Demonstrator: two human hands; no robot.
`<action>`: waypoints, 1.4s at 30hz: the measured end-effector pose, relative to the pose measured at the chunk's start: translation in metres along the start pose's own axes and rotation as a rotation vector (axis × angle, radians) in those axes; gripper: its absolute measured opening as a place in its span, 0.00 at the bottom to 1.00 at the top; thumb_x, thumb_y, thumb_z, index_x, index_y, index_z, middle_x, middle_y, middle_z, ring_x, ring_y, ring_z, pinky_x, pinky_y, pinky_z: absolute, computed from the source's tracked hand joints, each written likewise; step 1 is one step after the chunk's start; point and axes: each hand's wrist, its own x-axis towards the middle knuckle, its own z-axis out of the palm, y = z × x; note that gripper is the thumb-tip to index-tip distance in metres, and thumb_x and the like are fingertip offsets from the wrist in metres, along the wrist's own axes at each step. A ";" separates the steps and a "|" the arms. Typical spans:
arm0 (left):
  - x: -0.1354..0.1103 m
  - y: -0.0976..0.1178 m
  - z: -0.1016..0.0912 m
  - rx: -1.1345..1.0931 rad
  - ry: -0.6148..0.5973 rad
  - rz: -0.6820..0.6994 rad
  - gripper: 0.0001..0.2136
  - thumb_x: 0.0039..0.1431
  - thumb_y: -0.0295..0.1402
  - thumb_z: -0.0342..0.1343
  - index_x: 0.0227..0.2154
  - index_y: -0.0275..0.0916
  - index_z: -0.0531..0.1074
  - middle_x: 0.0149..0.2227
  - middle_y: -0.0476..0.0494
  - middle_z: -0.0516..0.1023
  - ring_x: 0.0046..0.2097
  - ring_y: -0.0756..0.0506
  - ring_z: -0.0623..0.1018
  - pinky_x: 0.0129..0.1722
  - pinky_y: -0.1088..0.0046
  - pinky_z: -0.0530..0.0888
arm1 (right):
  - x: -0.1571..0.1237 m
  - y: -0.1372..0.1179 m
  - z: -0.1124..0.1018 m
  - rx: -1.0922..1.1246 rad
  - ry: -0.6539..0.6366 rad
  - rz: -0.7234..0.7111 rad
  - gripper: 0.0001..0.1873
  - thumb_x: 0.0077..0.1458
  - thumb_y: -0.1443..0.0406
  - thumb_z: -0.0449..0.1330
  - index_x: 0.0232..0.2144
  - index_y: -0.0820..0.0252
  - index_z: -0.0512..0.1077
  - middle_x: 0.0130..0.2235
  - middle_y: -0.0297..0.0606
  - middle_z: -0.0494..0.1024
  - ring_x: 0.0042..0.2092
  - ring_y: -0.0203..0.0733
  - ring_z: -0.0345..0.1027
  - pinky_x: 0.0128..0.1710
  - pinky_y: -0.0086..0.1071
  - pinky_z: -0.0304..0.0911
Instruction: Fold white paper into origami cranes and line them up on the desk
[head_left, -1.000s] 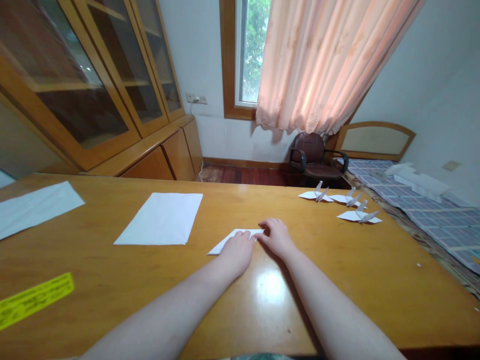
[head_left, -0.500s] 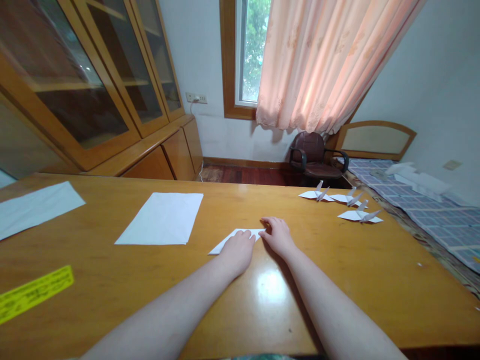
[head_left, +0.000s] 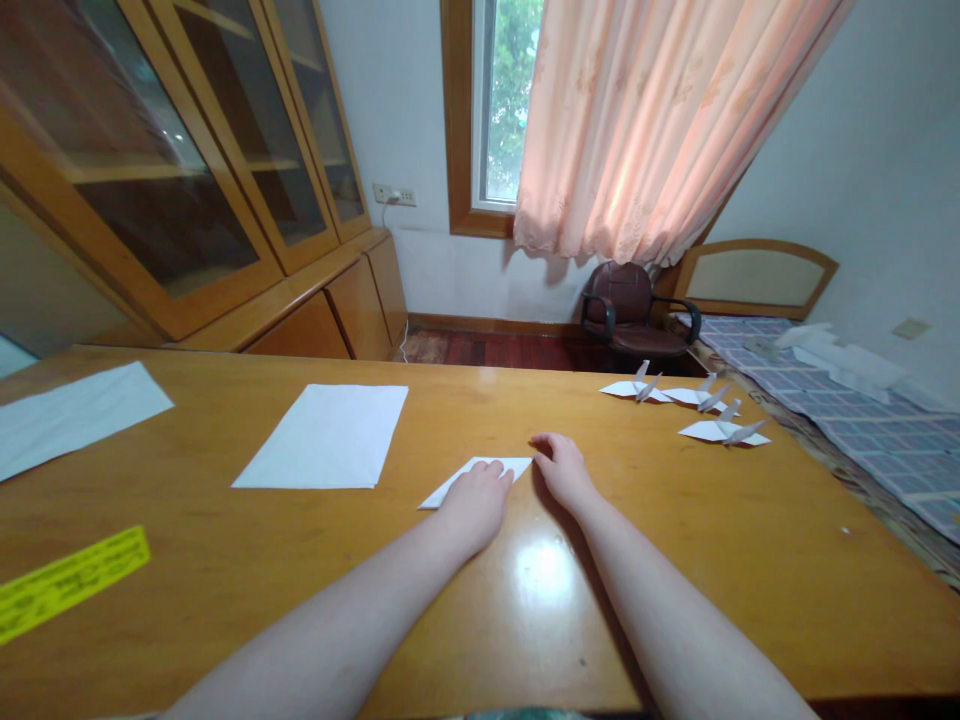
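I'm resting my left hand (head_left: 474, 508) flat and open on a folded white paper triangle (head_left: 474, 474), the paper partly under my palm — my right hand (head_left: 564, 472) is lying open too, its fingertips (head_left: 541, 440) right at the paper's far corner — both on the wooden desk (head_left: 675, 520).

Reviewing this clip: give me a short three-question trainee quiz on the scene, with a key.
1. Which hand lies on the folded paper: the left hand or the right hand?
2. How many paper cranes are on the right of the table?
3. True or false: the yellow strip lies left of the white sheet.

Key: 1. left hand; 2. three; 3. true.
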 end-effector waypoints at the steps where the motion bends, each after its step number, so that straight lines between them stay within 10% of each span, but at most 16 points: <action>1: 0.000 0.000 0.000 -0.006 0.006 0.006 0.17 0.58 0.27 0.45 0.50 0.37 0.66 0.46 0.38 0.71 0.48 0.40 0.69 0.47 0.63 0.68 | -0.001 -0.002 -0.001 0.002 0.005 0.002 0.14 0.51 0.67 0.55 0.41 0.58 0.72 0.44 0.39 0.76 0.48 0.44 0.64 0.50 0.38 0.56; 42: -0.002 -0.002 0.004 -0.018 0.039 0.032 0.18 0.61 0.37 0.45 0.53 0.42 0.65 0.46 0.38 0.71 0.48 0.39 0.69 0.47 0.61 0.67 | -0.003 -0.010 -0.004 -0.127 -0.025 -0.042 0.18 0.48 0.62 0.62 0.44 0.54 0.72 0.47 0.39 0.72 0.50 0.46 0.60 0.51 0.38 0.52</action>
